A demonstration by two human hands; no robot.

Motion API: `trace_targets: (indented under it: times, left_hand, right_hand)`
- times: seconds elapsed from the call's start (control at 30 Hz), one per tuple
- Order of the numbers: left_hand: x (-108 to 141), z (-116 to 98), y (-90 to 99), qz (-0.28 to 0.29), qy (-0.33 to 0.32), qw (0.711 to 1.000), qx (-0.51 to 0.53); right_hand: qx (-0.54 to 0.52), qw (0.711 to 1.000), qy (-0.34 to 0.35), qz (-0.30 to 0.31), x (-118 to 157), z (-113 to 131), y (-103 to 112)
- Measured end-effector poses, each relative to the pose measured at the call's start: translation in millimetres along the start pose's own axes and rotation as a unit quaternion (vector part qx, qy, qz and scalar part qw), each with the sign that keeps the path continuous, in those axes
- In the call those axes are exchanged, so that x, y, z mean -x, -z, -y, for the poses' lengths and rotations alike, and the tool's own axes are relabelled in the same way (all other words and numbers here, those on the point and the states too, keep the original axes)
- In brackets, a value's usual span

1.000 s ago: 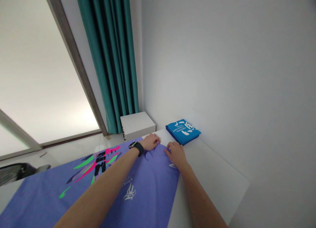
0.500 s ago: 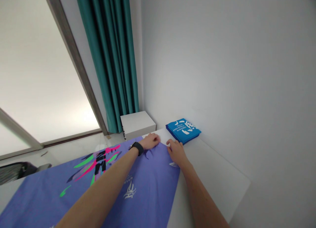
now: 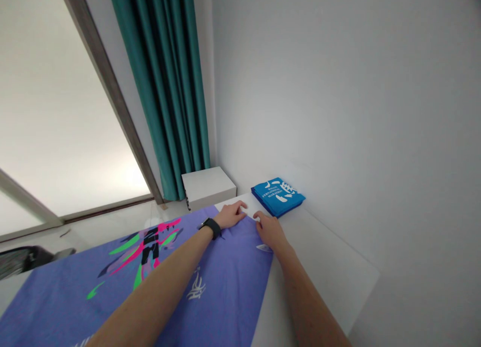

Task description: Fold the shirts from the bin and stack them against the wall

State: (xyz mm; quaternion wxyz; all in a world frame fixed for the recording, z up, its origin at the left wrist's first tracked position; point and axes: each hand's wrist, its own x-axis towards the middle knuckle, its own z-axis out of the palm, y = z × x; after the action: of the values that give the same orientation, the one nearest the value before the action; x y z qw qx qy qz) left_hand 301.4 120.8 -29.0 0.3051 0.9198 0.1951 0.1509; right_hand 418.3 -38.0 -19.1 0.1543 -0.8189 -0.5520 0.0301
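Observation:
A purple cloth (image 3: 240, 282) printed with a pink, green and black figure and white lettering lies spread over the white table (image 3: 319, 267). My left hand (image 3: 230, 215), with a dark watch on its wrist, rests at the cloth's far edge, thumb and index finger apart. Just to its right, my right hand (image 3: 269, 230) lies by the far right corner of the cloth. Its fingers are bent, with a small gap between index finger and thumb, and nothing shows between them. Beyond that hand sits a folded blue cloth (image 3: 278, 195) with white print.
A white box-like unit (image 3: 209, 187) stands past the table's far end, in front of a green curtain (image 3: 169, 96). The wall (image 3: 338, 111) runs along the right side. A dark object (image 3: 28, 259), partly cut off, is at the left edge.
My left hand has opened at the cloth's edge, its index finger now stretched away from the thumb. My right hand has barely moved.

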Motion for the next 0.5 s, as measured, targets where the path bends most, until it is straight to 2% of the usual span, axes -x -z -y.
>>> trace_targets:
  times: [0.23,0.37,0.5]
  left_hand:
    - [1.2,-4.2,-2.4,-0.017,0.004,0.999,-0.028]
    - [3.8,-6.0,3.8,0.003,0.004,0.999,-0.045]
    - [11.6,-7.0,8.8,0.024,-0.008,0.997,-0.076]
  right_hand:
    - [0.034,0.999,-0.006,0.006,3.3,1.6,4.0]
    - [0.021,1.0,-0.001,0.02,1.3,-1.1,3.6]
    - [-0.001,1.0,-0.004,-0.002,-0.1,-3.7,2.7]
